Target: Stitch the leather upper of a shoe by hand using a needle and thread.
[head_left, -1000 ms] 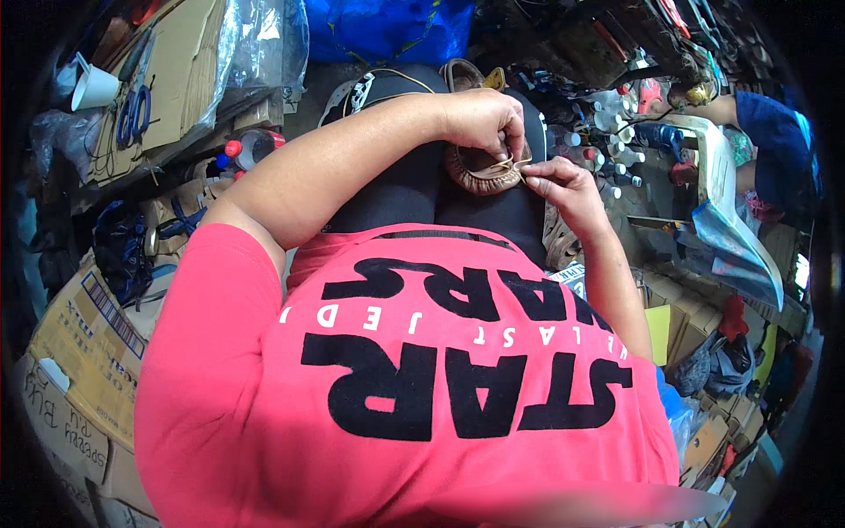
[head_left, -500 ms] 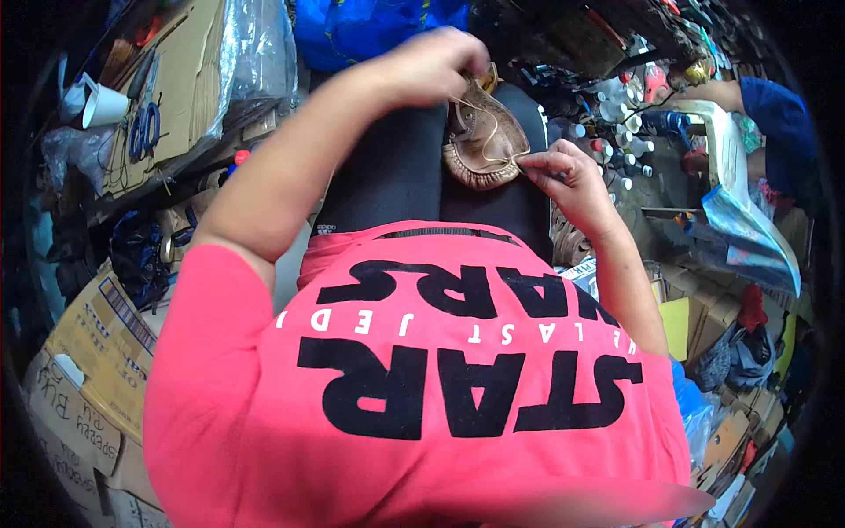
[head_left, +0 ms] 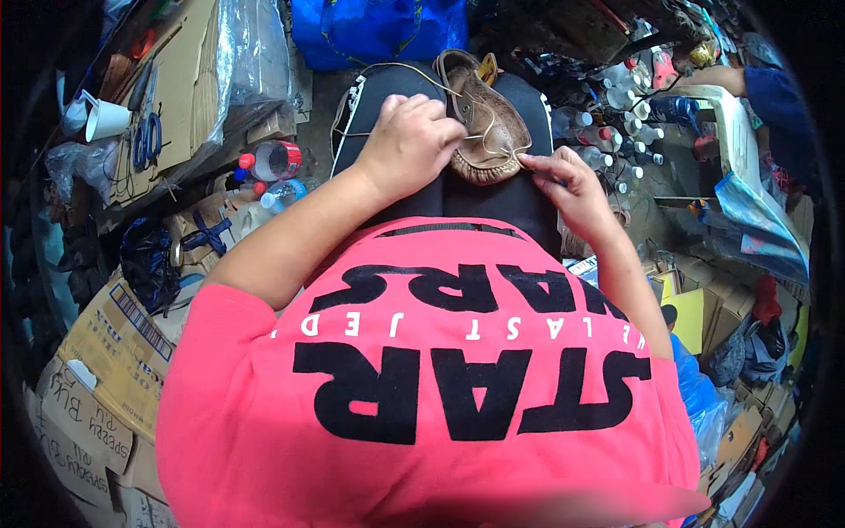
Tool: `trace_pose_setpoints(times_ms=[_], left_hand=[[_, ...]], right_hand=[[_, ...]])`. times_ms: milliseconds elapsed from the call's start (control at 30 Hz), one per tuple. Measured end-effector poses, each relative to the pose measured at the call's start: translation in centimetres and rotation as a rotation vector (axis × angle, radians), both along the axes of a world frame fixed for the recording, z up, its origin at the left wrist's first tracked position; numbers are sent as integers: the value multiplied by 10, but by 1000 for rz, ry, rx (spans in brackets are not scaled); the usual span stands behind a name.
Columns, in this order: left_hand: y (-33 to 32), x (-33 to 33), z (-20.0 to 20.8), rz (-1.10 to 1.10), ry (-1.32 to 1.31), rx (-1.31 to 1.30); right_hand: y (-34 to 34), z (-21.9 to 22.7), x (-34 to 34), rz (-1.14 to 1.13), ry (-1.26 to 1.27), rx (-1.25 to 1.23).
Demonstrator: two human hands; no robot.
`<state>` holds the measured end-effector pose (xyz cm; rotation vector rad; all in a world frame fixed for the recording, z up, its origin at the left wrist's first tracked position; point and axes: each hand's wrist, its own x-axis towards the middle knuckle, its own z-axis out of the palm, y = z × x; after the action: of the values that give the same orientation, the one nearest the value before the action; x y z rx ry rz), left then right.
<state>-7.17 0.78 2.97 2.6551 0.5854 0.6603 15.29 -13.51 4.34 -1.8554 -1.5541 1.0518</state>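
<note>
A brown leather moccasin [head_left: 484, 151] lies on my thighs, its opening facing up and its gathered toe seam toward me. Pale cord [head_left: 499, 114] loops over the inside of the shoe, and more of it trails across my left thigh. My left hand [head_left: 409, 145] is closed beside the shoe's left edge, with the cord running from its fingers. At the right end of the toe seam, my right hand [head_left: 570, 180] is closed in a pinch against the edge. Whether leather, cord or a needle is between those fingertips is hidden.
A blue bag [head_left: 378, 35] stands beyond my knees. Flattened cardboard with blue-handled scissors [head_left: 148, 139] and a white cup [head_left: 107, 120] lies at left. Several bottles [head_left: 620, 119] crowd the right, near a white plastic chair [head_left: 738, 132] and another person's arm [head_left: 711, 79].
My left hand has come down from above the shoe toward me and to the left. The cord now hangs looser in loops. My right hand remains at the toe seam.
</note>
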Motion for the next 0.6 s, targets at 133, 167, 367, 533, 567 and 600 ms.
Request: trace_pose_setpoints(times_ms=[133,167,367,533,567,600], left_hand=[[10,18,-13,-150,-102,-368],[11,19,-15,-138,-122,-357],[10,20,-20,-134,-45,-318],[10,20,-16,-131,48,-390],[10,20,-16,-129,44,-379],[10,20,-16,-128,51,-379]], right_hand=[[13,-6,19,45,202,-73],[16,-7,22,65,212,-82],[25,-11,28,111,231,-91],[24,-12,30,106,251,-100],[24,-11,30,107,241,-105],[24,-11,30,105,230,-107]])
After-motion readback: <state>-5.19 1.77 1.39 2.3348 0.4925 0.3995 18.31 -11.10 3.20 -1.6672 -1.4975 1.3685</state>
